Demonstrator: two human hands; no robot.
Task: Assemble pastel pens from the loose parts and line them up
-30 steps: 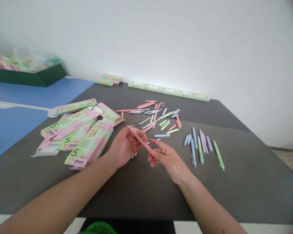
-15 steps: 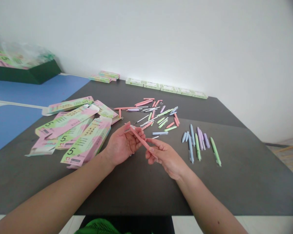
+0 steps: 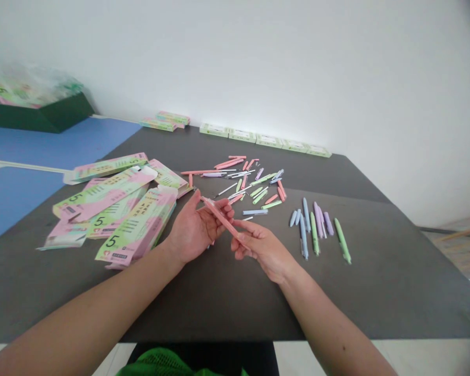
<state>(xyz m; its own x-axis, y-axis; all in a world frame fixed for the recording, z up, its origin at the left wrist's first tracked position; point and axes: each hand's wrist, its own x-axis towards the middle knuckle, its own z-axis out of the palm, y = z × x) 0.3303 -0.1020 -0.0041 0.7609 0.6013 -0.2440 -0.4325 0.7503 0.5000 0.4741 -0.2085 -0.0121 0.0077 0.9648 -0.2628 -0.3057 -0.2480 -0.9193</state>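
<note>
A pink pen [image 3: 222, 218] is held slantwise between my two hands above the dark table [image 3: 227, 303]. My left hand [image 3: 194, 230], palm up, has its fingers curled under and around the upper part of the pen, with the thumb raised. The lower end is pinched between thumb and fingers of my right hand [image 3: 260, 248]. Just beyond my hands lie scattered pen parts: a blue barrel [image 3: 255, 212], green pieces [image 3: 272, 204], pink pieces [image 3: 280, 193] and thin white refills [image 3: 226, 189].
Opened pink-and-green boxes [image 3: 137, 224] are piled at the left. Blue, purple and green pens [image 3: 342, 240] lie at the right. Flat pale green boxes [image 3: 242, 136] line the wall. A dark green bin [image 3: 58, 115] stands on a blue surface [image 3: 15, 193] at far left.
The whole view has shifted slightly. My left thumb has moved away from the pen's upper end, while both hands stay at the pink pen.
</note>
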